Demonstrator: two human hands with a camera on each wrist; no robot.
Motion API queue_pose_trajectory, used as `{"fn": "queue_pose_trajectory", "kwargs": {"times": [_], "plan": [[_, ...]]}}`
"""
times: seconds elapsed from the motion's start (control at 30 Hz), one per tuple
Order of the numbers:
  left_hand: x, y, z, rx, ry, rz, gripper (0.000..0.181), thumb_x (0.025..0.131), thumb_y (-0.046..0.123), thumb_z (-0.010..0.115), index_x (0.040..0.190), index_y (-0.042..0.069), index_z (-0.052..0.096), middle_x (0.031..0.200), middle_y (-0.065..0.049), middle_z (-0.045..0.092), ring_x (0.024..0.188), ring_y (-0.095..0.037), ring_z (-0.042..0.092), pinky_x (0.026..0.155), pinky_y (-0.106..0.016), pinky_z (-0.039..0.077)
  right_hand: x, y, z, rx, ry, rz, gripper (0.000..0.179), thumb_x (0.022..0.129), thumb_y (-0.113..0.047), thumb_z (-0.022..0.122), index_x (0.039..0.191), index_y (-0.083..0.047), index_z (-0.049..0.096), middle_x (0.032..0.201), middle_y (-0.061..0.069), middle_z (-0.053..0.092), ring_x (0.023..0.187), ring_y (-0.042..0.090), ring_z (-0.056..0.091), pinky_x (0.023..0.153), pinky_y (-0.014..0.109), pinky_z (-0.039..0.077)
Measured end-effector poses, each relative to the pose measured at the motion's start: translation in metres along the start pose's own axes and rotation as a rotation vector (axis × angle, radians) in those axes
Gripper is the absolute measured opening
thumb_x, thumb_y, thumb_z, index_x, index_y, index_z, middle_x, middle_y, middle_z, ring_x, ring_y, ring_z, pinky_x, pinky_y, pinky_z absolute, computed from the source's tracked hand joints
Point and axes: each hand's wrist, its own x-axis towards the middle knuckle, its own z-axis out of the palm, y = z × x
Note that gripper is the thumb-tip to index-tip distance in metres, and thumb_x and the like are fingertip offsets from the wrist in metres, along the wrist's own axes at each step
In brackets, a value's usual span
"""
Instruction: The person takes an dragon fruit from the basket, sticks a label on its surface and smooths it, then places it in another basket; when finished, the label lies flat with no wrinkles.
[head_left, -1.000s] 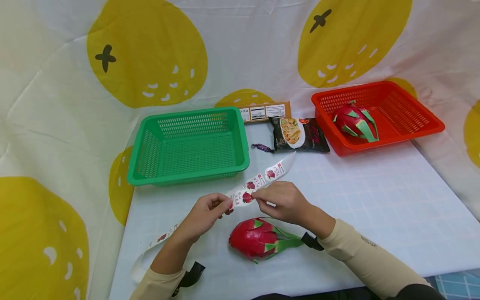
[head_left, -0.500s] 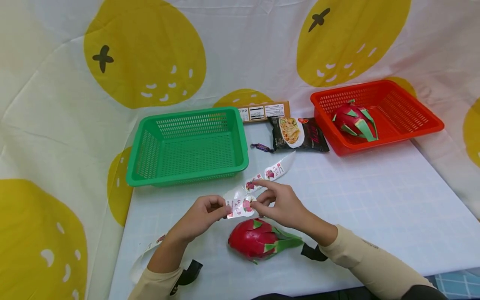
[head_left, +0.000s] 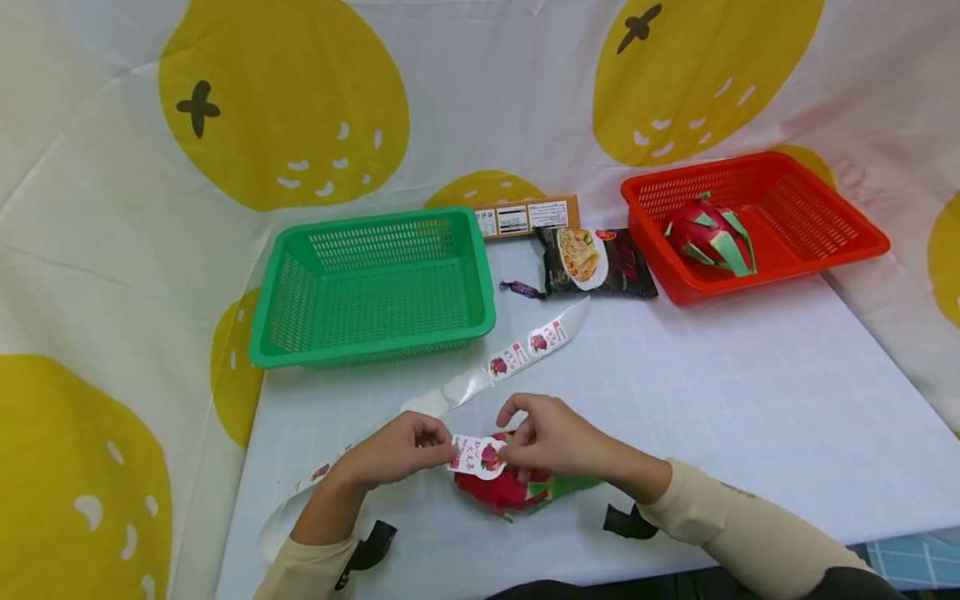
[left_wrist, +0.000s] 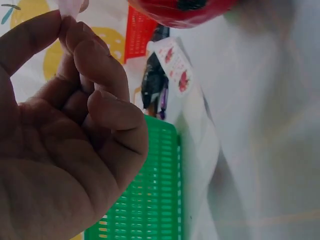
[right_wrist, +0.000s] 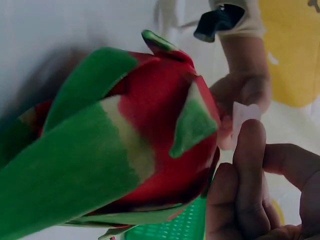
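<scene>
Above a dragon fruit point(head_left: 495, 495), my two hands stretch a white sticker point(head_left: 472, 457) printed with a red fruit. The left hand point(head_left: 397, 454) pinches its left edge between thumb and fingers; the right hand point(head_left: 558, 440) holds its right edge, index finger raised. In the right wrist view the sticker point(right_wrist: 242, 120) spans both hands beside the fruit point(right_wrist: 165, 120) with its green leaves. From the left wrist, only a corner of the sticker point(left_wrist: 70, 7) shows at the fingertips. The label strip point(head_left: 517, 357) lies on the table, its middle piece bare.
A green basket point(head_left: 375, 354) stands behind the left hand. At the back right a red basket point(head_left: 817, 268) contains another dragon fruit point(head_left: 708, 235). Between them lie a black food packet point(head_left: 626, 271), a small purple wrapped candy point(head_left: 522, 289) and a cardboard box point(head_left: 528, 217).
The sticker has come off the strip and moved toward me, over the dragon fruit, with both hands holding it. The strip now rests on the table behind the hands.
</scene>
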Motion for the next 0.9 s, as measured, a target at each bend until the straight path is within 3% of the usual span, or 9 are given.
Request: {"fn": "queue_pose_trajectory", "kwargs": {"times": [0.27, 0.53, 0.7, 0.9], "plan": [[0.007, -0.012, 0.005, 0.053, -0.057, 0.011, 0.016, 0.087, 0.020, 0.066, 0.080, 0.007, 0.070, 0.067, 0.007, 0.056, 0.058, -0.004, 0.041, 0.050, -0.020, 0.035, -0.001, 0.000, 0.010, -0.146, -0.040, -0.033, 0.025, 0.081, -0.012, 0.071, 0.099, -0.008, 0.054, 0.061, -0.007, 0.063, 0.053, 0.008, 0.060, 0.052, 0.023, 0.049], [0.011, -0.016, 0.009, 0.062, -0.067, -0.015, 0.016, 0.086, 0.020, 0.068, 0.081, 0.005, 0.069, 0.065, 0.006, 0.056, 0.059, -0.004, 0.043, 0.052, -0.020, 0.036, -0.001, -0.004, 0.014, -0.249, -0.049, -0.053, 0.024, 0.079, -0.011, 0.071, 0.099, -0.011, 0.056, 0.055, -0.010, 0.057, 0.047, 0.003, 0.052, 0.045, 0.019, 0.042], [0.011, -0.016, 0.010, 0.044, -0.063, -0.018, 0.017, 0.086, 0.019, 0.068, 0.081, 0.002, 0.068, 0.066, 0.004, 0.055, 0.060, -0.006, 0.043, 0.053, -0.021, 0.036, 0.000, -0.005, 0.015, -0.285, -0.047, -0.046, 0.028, 0.076, -0.008, 0.070, 0.101, -0.011, 0.057, 0.054, -0.009, 0.055, 0.047, 0.003, 0.052, 0.044, 0.020, 0.042], [0.011, -0.018, 0.011, 0.025, -0.045, -0.029, 0.020, 0.086, 0.019, 0.068, 0.079, 0.001, 0.062, 0.065, 0.004, 0.052, 0.058, -0.007, 0.044, 0.052, -0.021, 0.036, 0.001, -0.003, 0.013, -0.336, -0.028, -0.022, 0.031, 0.077, -0.016, 0.074, 0.102, -0.011, 0.057, 0.054, -0.005, 0.053, 0.045, 0.006, 0.048, 0.044, 0.022, 0.045]]}}
